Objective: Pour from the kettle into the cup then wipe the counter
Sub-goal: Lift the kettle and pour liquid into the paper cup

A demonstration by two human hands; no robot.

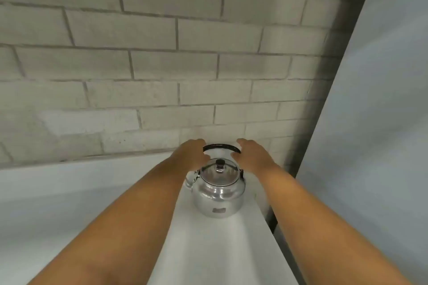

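A shiny metal kettle [218, 194] with a glass lid, a black knob and a raised black handle [222, 146] stands on the white counter [215, 250] close to the brick wall. Its spout points left, behind my left forearm. My left hand [192, 155] lies over the left end of the handle with its fingers curled, and whether they grip it is hidden. My right hand [252, 156] hovers at the right end of the handle, fingers apart, holding nothing. No cup or cloth is in view.
A grey brick wall [162, 65] rises right behind the counter. A tall pale panel [375, 122] stands on the right, past the counter's right edge, with a dark gap [273, 222] between them. The counter runs on to the left.
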